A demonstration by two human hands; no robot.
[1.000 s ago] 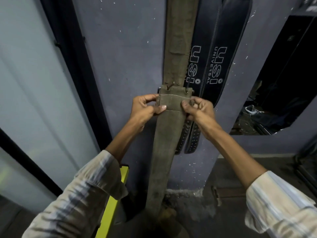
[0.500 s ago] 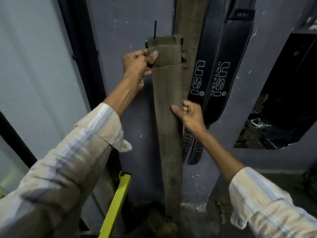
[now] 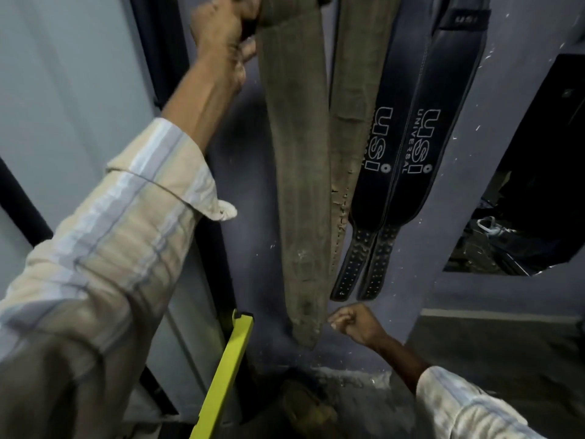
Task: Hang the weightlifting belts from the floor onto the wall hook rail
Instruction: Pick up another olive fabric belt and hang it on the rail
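Note:
A worn olive-brown belt hangs straight down in front of the grey-blue wall, its tip clear of the floor. My left hand grips its top end at the upper edge of the view; the hook rail is out of frame. My right hand is low, beside the belt's tip, fingers curled shut and apart from it. A second olive-brown belt hangs just behind it. Two black belts printed "USI UNIVERSAL" hang to the right.
A yellow-green metal bar leans at the wall's foot on the left. A dark opening on the right shows clutter and a shoe. A brownish object lies on the floor below the belts. A dark frame borders the pale panel on the left.
My left hand has lifted the belt's top end higher, pulling its tail off the floor. My right hand let go of the belt's middle and dropped to near its tip.

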